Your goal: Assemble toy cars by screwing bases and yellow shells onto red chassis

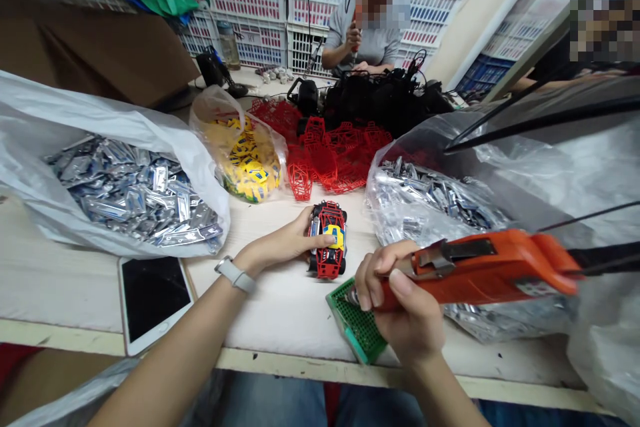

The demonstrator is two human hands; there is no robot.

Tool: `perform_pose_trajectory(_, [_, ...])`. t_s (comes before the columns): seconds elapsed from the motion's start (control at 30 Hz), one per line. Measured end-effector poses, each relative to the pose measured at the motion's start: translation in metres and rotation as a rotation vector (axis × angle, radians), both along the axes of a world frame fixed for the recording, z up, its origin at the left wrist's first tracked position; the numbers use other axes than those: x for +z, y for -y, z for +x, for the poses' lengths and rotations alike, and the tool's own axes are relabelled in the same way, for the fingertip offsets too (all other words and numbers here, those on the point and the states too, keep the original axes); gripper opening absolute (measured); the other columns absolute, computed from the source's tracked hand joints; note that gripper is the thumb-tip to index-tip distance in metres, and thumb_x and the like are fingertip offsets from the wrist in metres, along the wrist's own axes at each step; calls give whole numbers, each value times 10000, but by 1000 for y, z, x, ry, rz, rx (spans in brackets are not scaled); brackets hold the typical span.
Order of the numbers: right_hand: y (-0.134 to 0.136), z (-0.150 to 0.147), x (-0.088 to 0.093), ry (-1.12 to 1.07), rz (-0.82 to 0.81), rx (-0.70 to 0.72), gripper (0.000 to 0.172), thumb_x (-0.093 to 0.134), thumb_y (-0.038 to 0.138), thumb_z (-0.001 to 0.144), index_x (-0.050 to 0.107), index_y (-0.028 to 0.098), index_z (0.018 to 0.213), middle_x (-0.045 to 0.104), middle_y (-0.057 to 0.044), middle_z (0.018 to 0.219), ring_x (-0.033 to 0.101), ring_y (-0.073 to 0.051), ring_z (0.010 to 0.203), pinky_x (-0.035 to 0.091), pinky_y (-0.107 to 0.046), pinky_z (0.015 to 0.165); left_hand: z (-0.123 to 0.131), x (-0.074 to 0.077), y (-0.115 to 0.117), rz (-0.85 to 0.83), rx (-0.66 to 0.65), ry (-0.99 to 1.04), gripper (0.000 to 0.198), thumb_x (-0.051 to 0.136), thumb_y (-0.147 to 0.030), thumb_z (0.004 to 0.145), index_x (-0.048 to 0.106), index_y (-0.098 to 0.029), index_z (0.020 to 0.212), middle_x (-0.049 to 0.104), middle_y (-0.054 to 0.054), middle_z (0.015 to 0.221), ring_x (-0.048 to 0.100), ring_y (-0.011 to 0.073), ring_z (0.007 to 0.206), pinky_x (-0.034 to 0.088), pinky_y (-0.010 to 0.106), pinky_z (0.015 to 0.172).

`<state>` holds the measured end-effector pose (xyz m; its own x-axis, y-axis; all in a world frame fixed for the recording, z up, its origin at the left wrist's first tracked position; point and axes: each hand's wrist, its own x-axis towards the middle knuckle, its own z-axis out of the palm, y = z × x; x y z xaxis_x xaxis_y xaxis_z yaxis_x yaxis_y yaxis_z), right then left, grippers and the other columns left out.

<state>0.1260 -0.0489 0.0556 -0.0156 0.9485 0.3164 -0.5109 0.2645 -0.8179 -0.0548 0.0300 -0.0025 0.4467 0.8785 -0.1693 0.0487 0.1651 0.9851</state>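
While the left hand (283, 245) grips one toy car (330, 240), the right hand (403, 307) clutches one orange screwdriver (493, 268).

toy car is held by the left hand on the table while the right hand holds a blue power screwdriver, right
Not quite. The head view shows the power screwdriver in the right hand is orange, not blue. The rest holds: the left hand holds the toy car on the table.
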Motion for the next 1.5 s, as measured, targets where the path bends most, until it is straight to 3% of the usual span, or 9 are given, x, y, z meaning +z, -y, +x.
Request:
perform_pose_trajectory(0.17, [-16, 6, 33, -52, 140, -79, 111, 741, 273, 829, 721, 177, 774, 535, 47, 476, 501, -110, 393, 436, -206, 402, -1, -2, 0, 4, -2, -13, 853, 826, -579, 769, 420, -170, 1398, 540, 217, 1475, 563, 384, 1309, 509, 546, 1055])
perform_pose_trajectory(0.27, [-30, 2, 43, -80, 214, -188, 79, 695, 205, 801, 709, 172, 731, 527, 51, 449, 480, -104, 364, 422, -204, 383, -1, -2, -1, 9, -5, -23, 836, 804, -576, 793, 413, -160, 1403, 514, 233, 1508, 566, 386, 1312, 513, 545, 1054])
perform_pose_trajectory(0.43, [-40, -8, 34, -83, 211, -295, 68, 651, 197, 764, 674, 196, 700, 507, 69, 435, 456, -98, 348, 407, -205, 375, 0, 0, -1, 27, 4, -37, 819, 791, -541, 815, 402, -156, 1424, 558, 209, 1468, 568, 370, 1325, 504, 526, 1075])
perform_pose_trajectory(0.73, [-42, -13, 30, -66, 176, -313, 73, 700, 210, 758, 657, 205, 699, 507, 75, 450, 453, -92, 361, 400, -209, 390, -1, -2, -1, 51, 12, -53, 763, 787, -539, 820, 440, -168, 1388, 614, 182, 1397, 574, 365, 1321, 486, 542, 1093])
perform_pose_trajectory(0.93, [-44, -13, 26, -66, 169, -321, 71, 673, 218, 768, 649, 211, 702, 499, 79, 447, 460, -93, 360, 388, -207, 392, 1, 3, 0, 74, 11, -73, 824, 784, -550, 803, 408, -151, 1419, 559, 197, 1476, 555, 354, 1351, 471, 509, 1123])
perform_pose_trajectory(1.1, [-44, -13, 26, -31, 194, -325, 111, 675, 235, 803, 620, 215, 709, 482, 85, 461, 452, -90, 363, 380, -207, 395, 9, 3, 5, 78, 70, -124, 816, 730, -556, 840, 364, -113, 1418, 557, 235, 1448, 549, 370, 1342, 440, 551, 1140])
perform_pose_trajectory(1.23, [-43, -14, 25, -20, 184, -335, 129, 688, 247, 808, 615, 220, 705, 477, 84, 467, 450, -94, 367, 388, -212, 393, 15, 1, 9, 90, 138, -174, 799, 759, -573, 818, 393, -128, 1373, 616, 214, 1352, 609, 360, 1248, 488, 535, 1072])
perform_pose_trajectory(1.5, [-43, -15, 22, 7, 217, -308, 163, 704, 266, 832, 599, 228, 713, 475, 84, 482, 439, -100, 368, 388, -220, 394, 17, 3, 10, 116, 156, -276, 604, 646, -541, 883, 407, -163, 1289, 651, 185, 1270, 649, 347, 1161, 502, 522, 1021])
